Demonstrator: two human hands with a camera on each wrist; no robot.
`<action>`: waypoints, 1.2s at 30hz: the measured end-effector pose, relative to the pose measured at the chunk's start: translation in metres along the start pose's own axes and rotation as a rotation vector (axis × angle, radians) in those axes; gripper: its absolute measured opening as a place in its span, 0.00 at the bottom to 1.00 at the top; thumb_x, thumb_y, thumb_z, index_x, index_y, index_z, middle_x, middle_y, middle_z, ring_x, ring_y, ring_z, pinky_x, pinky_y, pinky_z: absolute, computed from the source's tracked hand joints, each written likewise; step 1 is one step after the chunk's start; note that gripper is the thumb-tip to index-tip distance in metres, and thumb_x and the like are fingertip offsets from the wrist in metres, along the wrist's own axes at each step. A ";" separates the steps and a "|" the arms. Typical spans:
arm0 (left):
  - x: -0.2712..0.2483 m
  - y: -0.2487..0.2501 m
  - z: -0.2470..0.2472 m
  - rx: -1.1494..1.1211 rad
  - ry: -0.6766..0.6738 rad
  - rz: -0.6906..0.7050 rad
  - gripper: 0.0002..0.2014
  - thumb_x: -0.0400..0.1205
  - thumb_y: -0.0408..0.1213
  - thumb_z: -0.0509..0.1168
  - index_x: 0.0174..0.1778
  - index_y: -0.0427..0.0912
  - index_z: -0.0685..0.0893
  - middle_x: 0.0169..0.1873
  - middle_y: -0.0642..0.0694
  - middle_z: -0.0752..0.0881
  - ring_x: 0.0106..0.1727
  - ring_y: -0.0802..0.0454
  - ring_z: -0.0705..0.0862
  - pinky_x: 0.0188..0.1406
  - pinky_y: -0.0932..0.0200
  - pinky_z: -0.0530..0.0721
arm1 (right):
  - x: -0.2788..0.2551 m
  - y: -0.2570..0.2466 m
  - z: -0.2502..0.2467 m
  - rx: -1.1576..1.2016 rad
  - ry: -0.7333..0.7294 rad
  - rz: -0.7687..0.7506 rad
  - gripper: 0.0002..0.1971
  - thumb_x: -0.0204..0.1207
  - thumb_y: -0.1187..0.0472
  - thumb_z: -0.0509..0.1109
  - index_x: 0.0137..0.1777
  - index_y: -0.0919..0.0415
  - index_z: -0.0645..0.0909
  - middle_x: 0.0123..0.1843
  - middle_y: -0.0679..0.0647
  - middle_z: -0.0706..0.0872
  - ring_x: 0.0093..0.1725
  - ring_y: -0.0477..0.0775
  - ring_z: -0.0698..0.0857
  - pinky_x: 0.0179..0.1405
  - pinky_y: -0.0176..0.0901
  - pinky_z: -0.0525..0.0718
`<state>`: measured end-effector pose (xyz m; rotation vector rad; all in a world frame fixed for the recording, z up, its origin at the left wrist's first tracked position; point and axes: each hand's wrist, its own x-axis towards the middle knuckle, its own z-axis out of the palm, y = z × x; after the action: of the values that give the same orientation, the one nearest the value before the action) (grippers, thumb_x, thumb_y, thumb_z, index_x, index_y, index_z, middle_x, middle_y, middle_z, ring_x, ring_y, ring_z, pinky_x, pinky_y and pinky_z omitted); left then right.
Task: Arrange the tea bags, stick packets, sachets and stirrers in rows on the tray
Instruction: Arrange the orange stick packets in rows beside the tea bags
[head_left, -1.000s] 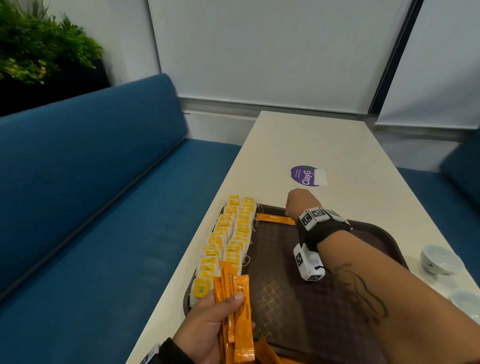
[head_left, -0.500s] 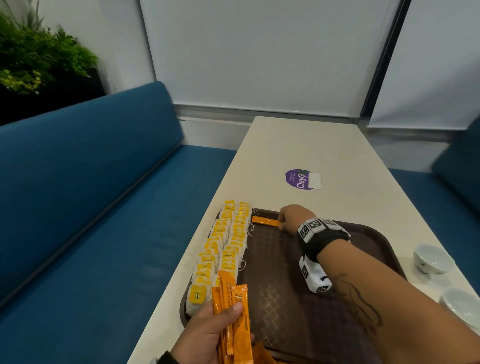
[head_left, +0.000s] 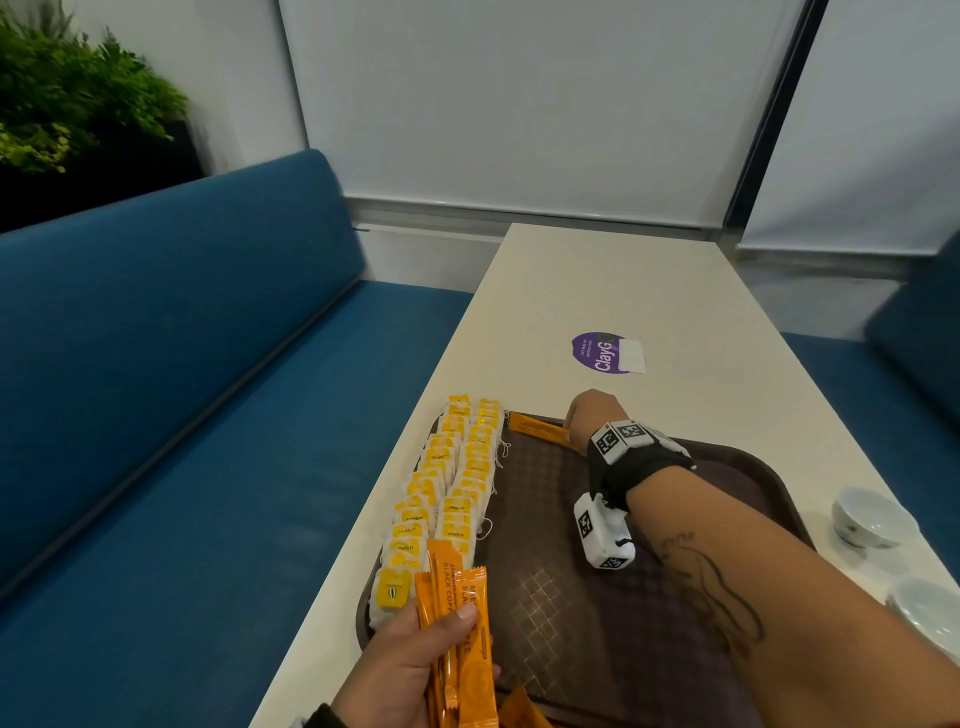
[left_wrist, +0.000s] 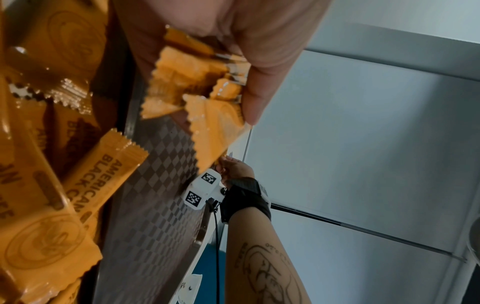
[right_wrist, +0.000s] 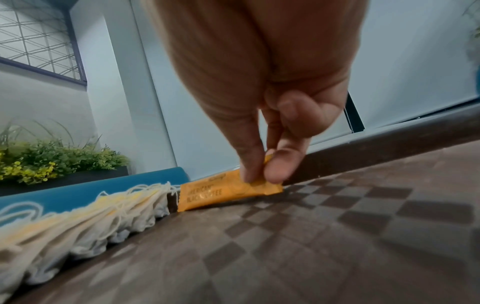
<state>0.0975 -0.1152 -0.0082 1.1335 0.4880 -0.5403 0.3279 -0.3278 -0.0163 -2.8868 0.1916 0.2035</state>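
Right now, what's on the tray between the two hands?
Only bare patterned tray in the head view, between the left hand gripping coffee sticks and the right hand.

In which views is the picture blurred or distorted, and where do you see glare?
Head view: plant smeared, wide-angle bends the table. Left wrist view: packets gripped by the left hand close and soft, glare on loose packets. Right wrist view: right hand blurred, pinching the stick packet; tea bags out of focus.

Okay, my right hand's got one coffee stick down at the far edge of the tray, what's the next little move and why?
Probably let go: the right hand pinches the coffee stick, which already lies flat against the tray rim beside the tea bags.
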 end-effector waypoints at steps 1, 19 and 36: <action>0.001 0.000 -0.001 0.004 -0.002 -0.002 0.06 0.79 0.30 0.65 0.49 0.42 0.78 0.33 0.35 0.88 0.25 0.41 0.88 0.20 0.52 0.86 | 0.001 -0.002 0.001 0.018 0.004 -0.005 0.10 0.78 0.66 0.65 0.55 0.65 0.86 0.57 0.59 0.87 0.57 0.59 0.85 0.53 0.43 0.81; 0.004 -0.003 -0.004 0.008 0.017 -0.007 0.12 0.79 0.29 0.65 0.57 0.41 0.75 0.40 0.34 0.85 0.30 0.38 0.88 0.21 0.51 0.86 | 0.007 0.001 0.008 0.159 0.141 0.084 0.13 0.77 0.68 0.67 0.61 0.68 0.78 0.64 0.62 0.82 0.64 0.61 0.81 0.57 0.43 0.79; -0.007 0.005 0.016 -0.138 -0.019 0.143 0.18 0.78 0.34 0.67 0.64 0.41 0.79 0.53 0.35 0.87 0.55 0.34 0.84 0.61 0.35 0.79 | -0.134 -0.015 -0.045 0.461 -0.458 -0.193 0.11 0.72 0.49 0.75 0.42 0.57 0.82 0.38 0.51 0.88 0.34 0.44 0.86 0.27 0.33 0.77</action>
<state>0.0966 -0.1269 0.0054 1.0216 0.4182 -0.3867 0.2044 -0.3092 0.0510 -2.3100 -0.1105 0.6744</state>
